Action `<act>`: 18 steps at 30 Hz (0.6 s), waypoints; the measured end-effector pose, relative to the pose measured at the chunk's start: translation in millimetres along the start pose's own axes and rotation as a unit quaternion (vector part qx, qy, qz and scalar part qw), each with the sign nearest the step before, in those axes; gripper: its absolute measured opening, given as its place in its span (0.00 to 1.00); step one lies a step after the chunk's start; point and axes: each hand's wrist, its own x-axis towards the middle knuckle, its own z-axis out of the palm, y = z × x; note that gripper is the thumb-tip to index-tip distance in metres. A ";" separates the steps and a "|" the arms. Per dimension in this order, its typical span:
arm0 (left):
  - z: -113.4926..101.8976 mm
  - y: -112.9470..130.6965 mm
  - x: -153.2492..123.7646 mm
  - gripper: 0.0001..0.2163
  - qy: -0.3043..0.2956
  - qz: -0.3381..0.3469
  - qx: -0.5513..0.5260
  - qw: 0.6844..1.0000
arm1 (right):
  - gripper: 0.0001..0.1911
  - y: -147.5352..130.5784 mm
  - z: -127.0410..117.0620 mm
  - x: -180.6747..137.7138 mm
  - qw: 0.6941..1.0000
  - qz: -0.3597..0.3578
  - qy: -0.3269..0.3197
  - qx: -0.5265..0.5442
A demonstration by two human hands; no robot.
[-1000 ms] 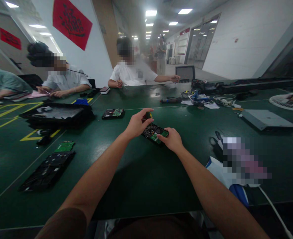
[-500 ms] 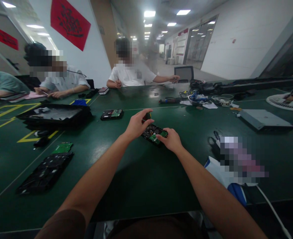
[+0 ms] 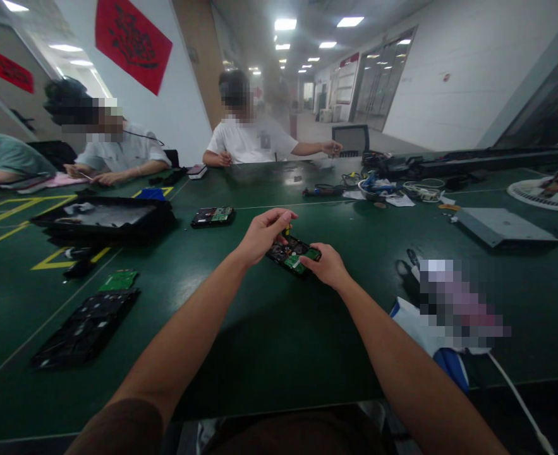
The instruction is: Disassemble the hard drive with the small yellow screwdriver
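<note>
A hard drive [image 3: 292,254] with a green circuit board lies circuit side up on the dark green table [image 3: 269,328], straight ahead of me. My right hand [image 3: 327,265] grips its near right corner. My left hand [image 3: 261,232] hovers over its far end, fingers curled round a small dark tool with a yellow band [image 3: 287,227], most of which is hidden in the hand.
A second hard drive [image 3: 213,216] lies farther left, beside a black tray [image 3: 103,218]. At the near left lie a black frame [image 3: 86,327] and a green board [image 3: 122,280]. Cables and tools [image 3: 378,186] and a grey box [image 3: 501,226] sit right. Three people sit across the table.
My left hand's fingers, spread above the drive before, have curled in and dropped toward its far end. The right hand and the drive have stayed put.
</note>
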 end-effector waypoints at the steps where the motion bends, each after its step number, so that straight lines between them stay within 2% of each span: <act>1: 1.0 1.2 0.0 0.17 -0.003 -0.011 -0.009 1.000 | 0.27 0.3 0.3 0.2 1.000 -0.001 0.001 -0.002; 6: 4.2 12.1 3.8 0.14 -0.036 -0.101 -0.097 0.989 | 0.28 0.3 0.9 0.1 1.000 0.005 0.004 -0.005; 10: -1.9 12.9 13.2 0.08 0.024 -0.167 -0.122 0.978 | 0.27 -1.1 -0.7 -1.1 1.000 0.009 0.002 0.002; 15: -13.4 7.7 15.7 0.08 0.091 -0.153 -0.072 0.981 | 0.27 -1.6 -1.9 -1.4 1.000 0.011 -0.003 0.006; 18: -13.7 8.7 12.3 0.09 0.096 -0.135 -0.059 0.984 | 0.28 -1.6 0.7 -2.0 1.000 0.017 0.011 0.011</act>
